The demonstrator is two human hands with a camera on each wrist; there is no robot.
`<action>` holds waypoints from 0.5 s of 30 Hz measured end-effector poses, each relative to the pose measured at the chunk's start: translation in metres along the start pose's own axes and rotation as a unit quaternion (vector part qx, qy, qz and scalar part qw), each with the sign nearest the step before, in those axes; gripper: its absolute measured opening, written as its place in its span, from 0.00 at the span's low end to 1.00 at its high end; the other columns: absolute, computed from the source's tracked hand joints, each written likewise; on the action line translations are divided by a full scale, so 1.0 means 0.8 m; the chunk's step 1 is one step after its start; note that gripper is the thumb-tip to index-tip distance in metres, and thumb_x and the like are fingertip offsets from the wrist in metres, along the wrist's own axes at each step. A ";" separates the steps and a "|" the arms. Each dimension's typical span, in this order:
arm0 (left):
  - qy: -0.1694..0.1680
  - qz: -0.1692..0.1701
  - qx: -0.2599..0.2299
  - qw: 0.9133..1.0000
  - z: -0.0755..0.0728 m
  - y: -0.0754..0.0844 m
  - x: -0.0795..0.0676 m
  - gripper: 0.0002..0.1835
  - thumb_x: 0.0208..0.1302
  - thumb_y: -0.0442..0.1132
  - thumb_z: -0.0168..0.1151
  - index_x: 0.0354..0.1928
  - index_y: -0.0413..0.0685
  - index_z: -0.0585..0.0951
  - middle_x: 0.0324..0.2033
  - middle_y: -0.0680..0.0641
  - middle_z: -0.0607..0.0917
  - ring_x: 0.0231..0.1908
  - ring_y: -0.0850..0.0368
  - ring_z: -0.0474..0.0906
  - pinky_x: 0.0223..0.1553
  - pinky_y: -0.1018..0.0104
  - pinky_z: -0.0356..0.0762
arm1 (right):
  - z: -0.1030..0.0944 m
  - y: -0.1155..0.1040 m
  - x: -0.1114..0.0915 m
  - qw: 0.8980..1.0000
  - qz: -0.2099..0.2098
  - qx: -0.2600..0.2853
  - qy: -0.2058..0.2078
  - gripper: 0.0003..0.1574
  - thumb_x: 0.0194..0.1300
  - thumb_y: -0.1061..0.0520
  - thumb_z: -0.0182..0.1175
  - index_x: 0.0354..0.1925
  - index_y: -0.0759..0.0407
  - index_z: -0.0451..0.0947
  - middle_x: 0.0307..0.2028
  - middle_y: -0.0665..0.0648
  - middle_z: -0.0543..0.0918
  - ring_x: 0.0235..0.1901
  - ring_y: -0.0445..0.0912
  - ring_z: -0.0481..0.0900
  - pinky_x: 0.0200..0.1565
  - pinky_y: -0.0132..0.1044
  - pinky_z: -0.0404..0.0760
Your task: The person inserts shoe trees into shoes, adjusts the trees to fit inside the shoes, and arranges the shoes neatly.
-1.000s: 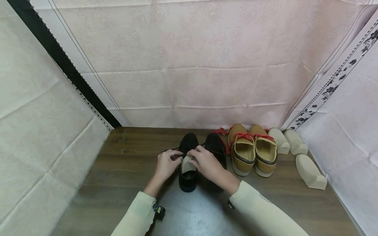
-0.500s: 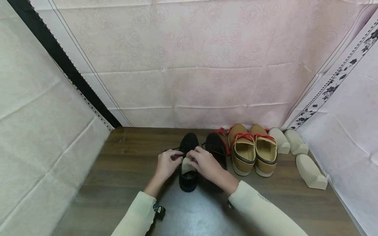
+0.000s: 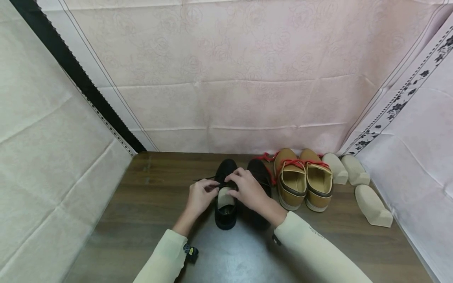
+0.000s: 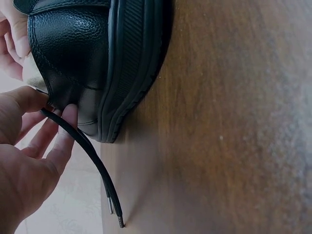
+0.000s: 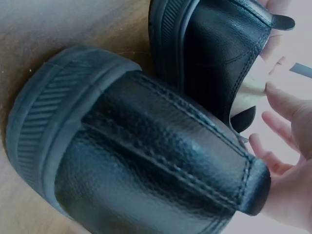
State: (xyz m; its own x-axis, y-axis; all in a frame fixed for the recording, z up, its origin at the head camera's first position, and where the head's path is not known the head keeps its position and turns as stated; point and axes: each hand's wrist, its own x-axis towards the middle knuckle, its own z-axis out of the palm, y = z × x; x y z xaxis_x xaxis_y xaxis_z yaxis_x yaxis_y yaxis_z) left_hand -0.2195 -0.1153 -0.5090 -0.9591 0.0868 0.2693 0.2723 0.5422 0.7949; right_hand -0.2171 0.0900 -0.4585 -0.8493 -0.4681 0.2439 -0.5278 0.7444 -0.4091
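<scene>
A black leather shoe [image 3: 225,223] stands on the wooden surface, toe away from me, with a beige shoe insert [image 3: 225,198] in its opening. My left hand [image 3: 200,197] grips the left edge of the opening, thumb on the rim and a finger against the side. Two ends of black shoelace [image 4: 100,163] hang past its fingers in the left wrist view. Over the right side of the same shoe is my right hand [image 3: 250,193], fingers apart; its thumb is at the insert and its fingertips near the tongue [image 5: 243,119]. The second black shoe [image 3: 257,169] is partly hidden under the right arm.
To the right stand two tan shoes [image 3: 291,181] with red laces [image 3: 293,162]. Beyond them lie three more beige inserts [image 3: 372,206] near the right cloth wall [image 3: 417,157]. Patterned cloth [image 3: 226,102] hangs behind the wooden surface [image 3: 141,228].
My right hand has lifted its fingers forward along the shoe and spread them from the thumb, showing more of the insert. The left hand has stayed in place.
</scene>
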 end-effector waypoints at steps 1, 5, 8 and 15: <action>0.000 0.001 0.000 1.000 0.000 0.000 0.000 0.06 0.63 0.32 0.70 0.41 0.47 0.91 0.39 0.45 0.90 0.36 0.55 0.87 0.39 0.63 0.87 | 0.000 0.000 0.000 1.000 0.003 0.004 -0.002 0.21 0.63 0.49 0.74 0.54 0.50 0.84 0.54 0.57 0.79 0.51 0.53 0.77 0.48 0.46 0.83; 0.000 0.002 0.001 1.000 0.000 0.002 0.000 0.06 0.63 0.32 0.70 0.41 0.46 0.91 0.39 0.45 0.90 0.36 0.55 0.87 0.39 0.62 0.87 | 0.001 -0.002 -0.001 1.000 0.011 0.019 -0.006 0.23 0.63 0.50 0.75 0.55 0.50 0.84 0.56 0.58 0.78 0.51 0.54 0.76 0.48 0.47 0.82; -0.001 0.001 0.002 1.000 0.000 0.003 0.000 0.06 0.63 0.32 0.70 0.41 0.46 0.91 0.39 0.45 0.89 0.36 0.55 0.87 0.40 0.61 0.87 | 0.002 -0.002 -0.001 1.000 0.015 0.025 -0.008 0.23 0.62 0.49 0.75 0.54 0.49 0.84 0.56 0.58 0.78 0.51 0.53 0.75 0.48 0.47 0.81; -0.002 -0.006 0.004 1.000 0.000 0.004 0.000 0.06 0.64 0.32 0.70 0.41 0.47 0.91 0.39 0.45 0.89 0.37 0.55 0.87 0.40 0.60 0.87 | 0.003 -0.002 0.002 0.999 0.017 0.025 -0.020 0.23 0.61 0.50 0.76 0.53 0.50 0.84 0.55 0.56 0.78 0.49 0.52 0.74 0.48 0.45 0.80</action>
State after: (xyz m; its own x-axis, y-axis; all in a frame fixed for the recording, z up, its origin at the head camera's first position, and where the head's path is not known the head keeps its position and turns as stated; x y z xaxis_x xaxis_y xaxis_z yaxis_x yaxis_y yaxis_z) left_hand -0.2185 -0.1135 -0.5065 -0.9626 0.0844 0.2573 0.2604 0.5493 0.7940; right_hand -0.2175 0.0872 -0.4596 -0.8654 -0.4620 0.1942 -0.4962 0.7358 -0.4607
